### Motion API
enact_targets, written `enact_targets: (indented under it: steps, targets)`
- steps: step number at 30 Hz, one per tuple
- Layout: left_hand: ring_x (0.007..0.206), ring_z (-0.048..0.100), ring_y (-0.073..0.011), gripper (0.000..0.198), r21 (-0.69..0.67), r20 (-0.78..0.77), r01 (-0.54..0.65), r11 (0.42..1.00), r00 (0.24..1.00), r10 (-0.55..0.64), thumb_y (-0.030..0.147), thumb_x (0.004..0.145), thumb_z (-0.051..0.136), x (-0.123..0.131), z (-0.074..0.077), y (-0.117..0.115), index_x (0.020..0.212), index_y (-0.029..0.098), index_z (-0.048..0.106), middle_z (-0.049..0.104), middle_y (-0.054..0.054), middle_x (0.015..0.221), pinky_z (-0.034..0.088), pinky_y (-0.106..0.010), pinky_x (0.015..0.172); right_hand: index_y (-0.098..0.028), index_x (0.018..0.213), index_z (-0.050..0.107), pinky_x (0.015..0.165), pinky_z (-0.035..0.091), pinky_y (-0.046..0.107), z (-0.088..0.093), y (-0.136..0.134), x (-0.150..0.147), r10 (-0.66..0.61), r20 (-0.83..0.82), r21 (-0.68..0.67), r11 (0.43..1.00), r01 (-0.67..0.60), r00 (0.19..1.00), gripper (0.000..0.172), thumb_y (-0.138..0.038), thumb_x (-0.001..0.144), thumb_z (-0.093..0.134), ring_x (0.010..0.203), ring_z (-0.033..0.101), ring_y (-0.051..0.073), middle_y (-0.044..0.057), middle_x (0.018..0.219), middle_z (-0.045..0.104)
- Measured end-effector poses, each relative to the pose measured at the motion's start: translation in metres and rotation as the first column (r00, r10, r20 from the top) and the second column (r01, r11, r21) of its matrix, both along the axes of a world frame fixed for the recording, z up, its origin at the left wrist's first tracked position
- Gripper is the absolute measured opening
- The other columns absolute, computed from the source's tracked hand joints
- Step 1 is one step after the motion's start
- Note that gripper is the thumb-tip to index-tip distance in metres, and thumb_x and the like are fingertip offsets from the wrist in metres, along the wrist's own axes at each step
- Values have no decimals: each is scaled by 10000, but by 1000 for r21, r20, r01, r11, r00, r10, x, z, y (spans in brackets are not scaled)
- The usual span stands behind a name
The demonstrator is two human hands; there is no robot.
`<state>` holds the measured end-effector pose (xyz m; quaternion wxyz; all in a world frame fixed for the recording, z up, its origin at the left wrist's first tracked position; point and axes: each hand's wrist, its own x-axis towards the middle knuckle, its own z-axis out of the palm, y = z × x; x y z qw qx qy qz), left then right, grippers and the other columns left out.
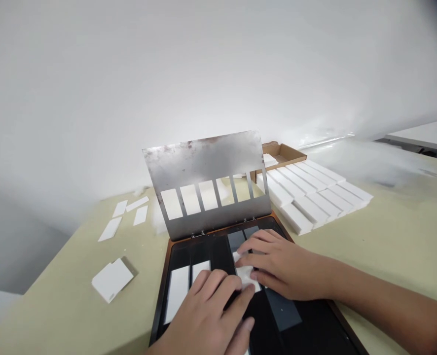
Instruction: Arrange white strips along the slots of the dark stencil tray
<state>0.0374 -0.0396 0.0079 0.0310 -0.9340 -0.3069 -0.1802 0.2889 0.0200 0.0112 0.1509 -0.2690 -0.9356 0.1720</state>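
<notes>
My right hand (281,264) rests over a white card (246,276) in the black tray (255,325), its fingers spread and the fingertips touching the card. At the card's near edge lies my left hand (218,308), fingers bent and apart, the fingertips by the card. Another white card (177,291) sits flat in the tray at the left, and a second one beside it is partly covered by my left hand. A hinged metal plate (203,153) with a row of rectangular openings stands raised at the tray's far edge. Dark grey rectangular spaces show around my right hand.
Rows of stacked white cards (314,197) lie on the table to the right, before an open cardboard box (287,154). On the left are a small card stack (113,279) and several loose white cards (110,229). A white wall (166,74) rises behind the table.
</notes>
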Motion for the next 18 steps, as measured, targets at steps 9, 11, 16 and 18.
enact_targets:
  steps: [9,11,16,18]
  targets:
    - [825,603,-245,390,100,-35,-36,994,999,39,288,1065,505,-4,-1,-4,1402,159,651,644,-50,894,452,-422,807,-239,1419,613,1093,419,468,3,0,1,10,-37,-9,1000,-11,999,353,-236,1079,519,1263,523,259,85,1380,652]
    - [808,601,-246,398,89,-30,-43,995,998,46,285,1052,520,-3,-1,-3,1403,150,649,635,-45,874,455,-423,789,-235,1441,600,1093,417,470,4,-1,1,10,-52,-32,999,-11,999,399,-255,1043,583,1259,527,266,87,1373,658]
    - [823,621,-253,406,60,-22,-70,996,997,72,295,1036,543,-3,-4,-3,1403,157,645,649,-45,886,469,-435,815,-235,1450,593,1078,412,475,8,-2,1,1,-61,-71,997,-5,998,521,-247,936,671,1244,535,275,77,1369,662]
    - [824,626,-256,408,52,-22,-74,996,997,76,293,1028,549,-3,-4,-3,1400,158,646,653,-47,889,471,-433,805,-236,1450,593,1078,404,478,7,-3,0,-4,-55,-80,997,0,998,531,-293,932,695,1237,530,280,72,1375,658]
